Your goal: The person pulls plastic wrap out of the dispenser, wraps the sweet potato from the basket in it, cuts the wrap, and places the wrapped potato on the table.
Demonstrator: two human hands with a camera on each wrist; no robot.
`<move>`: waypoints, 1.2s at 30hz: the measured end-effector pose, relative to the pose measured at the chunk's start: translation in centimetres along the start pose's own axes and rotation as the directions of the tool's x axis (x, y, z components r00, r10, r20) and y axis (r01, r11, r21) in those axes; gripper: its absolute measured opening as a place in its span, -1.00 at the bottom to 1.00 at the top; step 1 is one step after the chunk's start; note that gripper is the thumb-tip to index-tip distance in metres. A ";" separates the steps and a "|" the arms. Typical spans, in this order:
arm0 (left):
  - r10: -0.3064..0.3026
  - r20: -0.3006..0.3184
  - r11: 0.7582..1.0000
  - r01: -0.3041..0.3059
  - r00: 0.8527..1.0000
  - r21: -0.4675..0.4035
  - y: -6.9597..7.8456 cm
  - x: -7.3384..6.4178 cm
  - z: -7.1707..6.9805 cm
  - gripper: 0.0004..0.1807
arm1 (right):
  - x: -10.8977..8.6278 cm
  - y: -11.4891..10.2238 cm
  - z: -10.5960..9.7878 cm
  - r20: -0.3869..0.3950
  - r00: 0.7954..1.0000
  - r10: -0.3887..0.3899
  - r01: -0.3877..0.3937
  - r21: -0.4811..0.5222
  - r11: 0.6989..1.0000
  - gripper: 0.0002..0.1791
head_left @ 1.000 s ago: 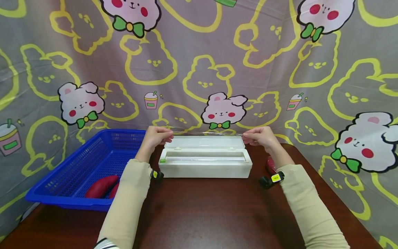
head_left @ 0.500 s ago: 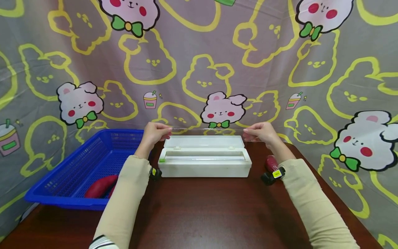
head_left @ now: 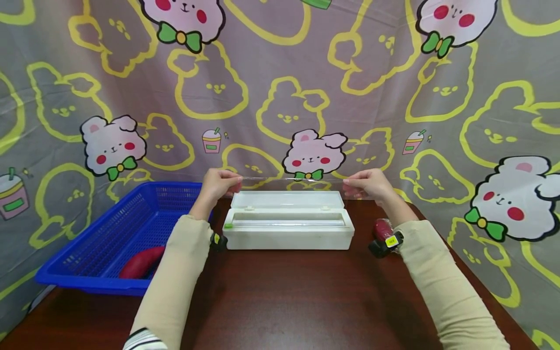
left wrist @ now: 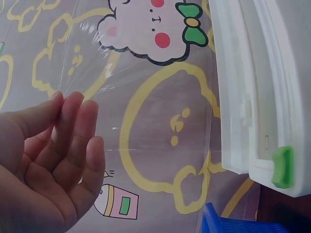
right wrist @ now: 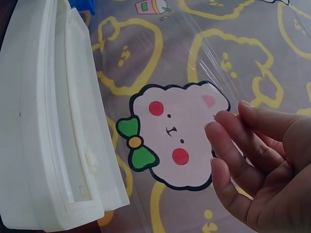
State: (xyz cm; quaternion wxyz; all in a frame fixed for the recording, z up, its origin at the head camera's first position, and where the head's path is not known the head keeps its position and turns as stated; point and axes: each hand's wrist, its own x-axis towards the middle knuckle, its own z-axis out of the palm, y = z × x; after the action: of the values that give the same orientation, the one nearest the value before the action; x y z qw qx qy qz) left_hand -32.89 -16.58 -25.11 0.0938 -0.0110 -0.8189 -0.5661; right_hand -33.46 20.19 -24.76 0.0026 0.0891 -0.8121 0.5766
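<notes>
A sheet of clear cling film [head_left: 293, 179] stretches between my two hands, over the raised lid of a white cling film dispenser [head_left: 288, 239]. My left hand [head_left: 218, 185] pinches its left end between thumb and fingertips. At the other end, my right hand [head_left: 369, 185] pinches the film the same way. Creases and glare in the film [right wrist: 206, 58] show in the right wrist view, running to the fingertips. Inside the dispenser lies a film roll [head_left: 288, 223]. A green cutter slider [left wrist: 283, 167] sits at the dispenser's left end.
Left of the dispenser, a blue plastic basket [head_left: 83, 283] holds red sweet potatoes [head_left: 141, 263], partly behind my left sleeve. Another red sweet potato [head_left: 383, 228], wrapped in film, lies by my right wrist. A patterned curtain [head_left: 262, 63] hangs behind the dark wooden table [head_left: 297, 301].
Both hands have risen a little, lifting the film from just above the dispenser lid to clearly higher. The dispenser and basket have stayed put.
</notes>
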 end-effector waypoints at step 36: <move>0.082 -0.108 0.996 -0.085 0.991 -0.019 1.3 0.2 0.4 -0.76 | 0.1 -2.1 -0.8 -0.003 1.000 -0.016 0.016 -0.052 0.999 -0.82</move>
State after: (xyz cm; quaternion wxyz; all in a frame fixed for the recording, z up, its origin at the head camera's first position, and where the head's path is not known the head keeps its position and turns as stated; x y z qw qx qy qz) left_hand -32.98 -15.77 -23.99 0.1609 -0.0162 -0.8047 -0.5712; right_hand -33.37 20.29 -22.55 0.0109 0.0947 -0.8260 0.5555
